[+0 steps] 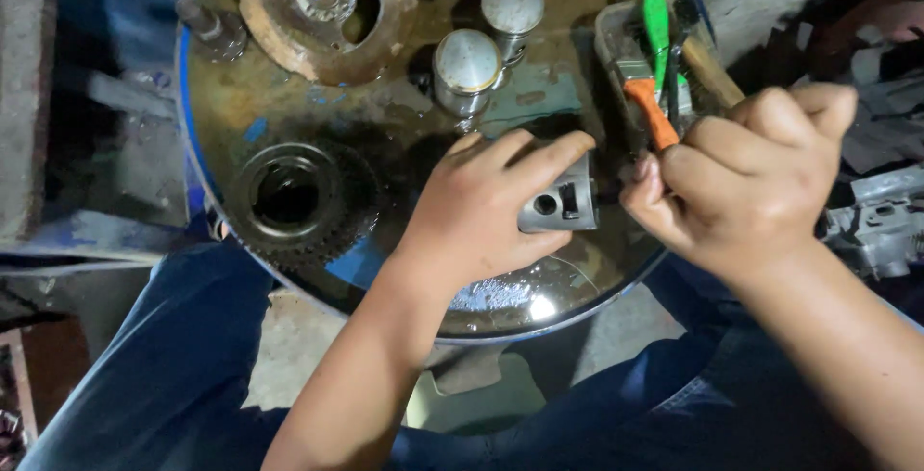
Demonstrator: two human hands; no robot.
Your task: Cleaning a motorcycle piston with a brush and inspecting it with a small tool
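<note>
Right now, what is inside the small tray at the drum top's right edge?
In the small tray a green-handled tool and an orange-handled brush show, plus a wooden handle. The right hand covers the tray's near end, so the brush's handle end is hidden.

Left hand (478, 209) grips grey piston (561, 202); right hand (746, 178) holds orange-handled brush (651, 110) over oily drum top (289, 96).

A mechanic's workshop — an oily drum-top worktop (289, 96) carries a gear (289, 197), pistons (467, 65) and a rusty flywheel (322, 9).
</note>
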